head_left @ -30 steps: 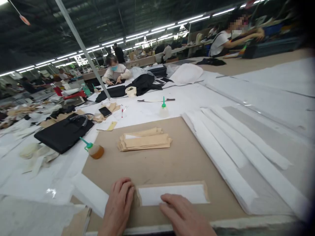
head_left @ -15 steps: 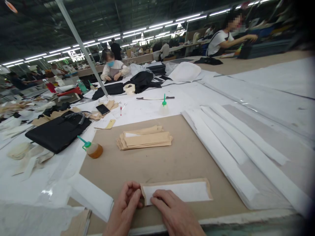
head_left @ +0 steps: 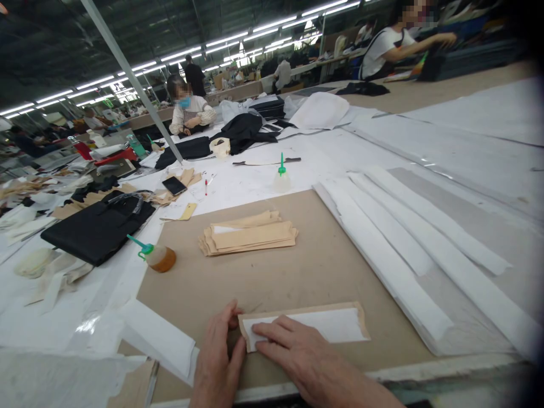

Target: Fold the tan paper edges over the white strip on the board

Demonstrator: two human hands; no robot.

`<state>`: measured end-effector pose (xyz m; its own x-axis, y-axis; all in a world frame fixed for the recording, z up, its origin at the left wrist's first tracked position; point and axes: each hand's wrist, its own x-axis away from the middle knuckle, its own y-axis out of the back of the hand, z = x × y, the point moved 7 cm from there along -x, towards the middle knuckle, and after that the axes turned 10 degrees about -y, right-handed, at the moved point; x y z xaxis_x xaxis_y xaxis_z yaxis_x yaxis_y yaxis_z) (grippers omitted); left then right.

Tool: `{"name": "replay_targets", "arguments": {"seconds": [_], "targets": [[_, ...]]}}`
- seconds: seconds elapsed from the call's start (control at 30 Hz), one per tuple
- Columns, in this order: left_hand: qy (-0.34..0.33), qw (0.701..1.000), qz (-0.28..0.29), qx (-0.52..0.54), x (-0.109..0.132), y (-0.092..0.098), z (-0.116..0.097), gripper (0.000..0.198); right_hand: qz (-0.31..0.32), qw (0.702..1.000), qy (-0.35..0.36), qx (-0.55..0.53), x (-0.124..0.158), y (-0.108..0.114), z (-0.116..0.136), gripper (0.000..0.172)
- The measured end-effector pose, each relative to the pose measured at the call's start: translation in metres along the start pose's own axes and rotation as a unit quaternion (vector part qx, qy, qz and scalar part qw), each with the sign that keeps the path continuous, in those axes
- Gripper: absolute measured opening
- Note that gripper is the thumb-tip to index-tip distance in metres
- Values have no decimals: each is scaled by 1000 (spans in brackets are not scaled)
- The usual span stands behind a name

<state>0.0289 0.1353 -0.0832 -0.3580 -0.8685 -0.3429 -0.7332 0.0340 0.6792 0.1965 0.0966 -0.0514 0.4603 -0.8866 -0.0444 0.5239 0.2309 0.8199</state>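
A tan strip piece with a white liner on top (head_left: 323,324) lies on the brown board (head_left: 276,277) near the front edge. My left hand (head_left: 219,357) pinches its left end, thumb by the corner. My right hand (head_left: 306,360) lies flat on the piece's left part, fingers pressing the white liner down. A stack of similar tan pieces (head_left: 249,235) rests farther back on the board.
A glue bottle with a green nozzle (head_left: 155,256) lies at the board's left; another (head_left: 281,177) stands behind. Long white strips (head_left: 403,249) lie at the right, a white piece (head_left: 159,337) at the left, a black bag (head_left: 96,226) beyond. Other people work at far tables.
My right hand slid left along the white liner to its left end. My left hand shifted from resting beside the piece to pinching its left corner.
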Motion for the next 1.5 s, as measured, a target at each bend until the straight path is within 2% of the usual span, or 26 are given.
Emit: {"name": "replay_targets", "arguments": {"seconds": [0.07, 0.13, 0.2, 0.3, 0.43, 0.77, 1.07, 1.43, 1.5], "targets": [[-1, 999, -22, -39, 3, 4, 0, 40, 7, 1000, 6, 8, 0, 4, 2, 61], [-10, 997, -35, -73, 7, 8, -2, 22, 11, 1000, 12, 13, -1, 6, 4, 59], [-39, 995, -21, -92, 10, 9, -6, 7, 13, 1000, 17, 13, -2, 7, 5, 54], [-104, 989, 25, -106, 11, 7, -14, 5, 17, 1000, 22, 4, -3, 7, 4, 46], [-174, 975, 53, -124, 13, 9, -16, 15, 31, 999, 33, -4, -5, 3, 2, 35], [-272, 946, 59, -166, 23, 13, -15, 30, 32, 999, 25, 1, -5, 5, 2, 35], [-278, 936, 75, -201, 27, 9, -14, 38, 45, 999, 24, 8, -6, 0, 1, 34], [-307, 892, 94, -319, 32, -2, -25, 42, 36, 999, 12, -31, -3, -1, -3, 47], [-293, 889, 93, -341, 34, -5, -28, 42, 28, 998, 6, -49, -1, -3, -6, 47]]}}
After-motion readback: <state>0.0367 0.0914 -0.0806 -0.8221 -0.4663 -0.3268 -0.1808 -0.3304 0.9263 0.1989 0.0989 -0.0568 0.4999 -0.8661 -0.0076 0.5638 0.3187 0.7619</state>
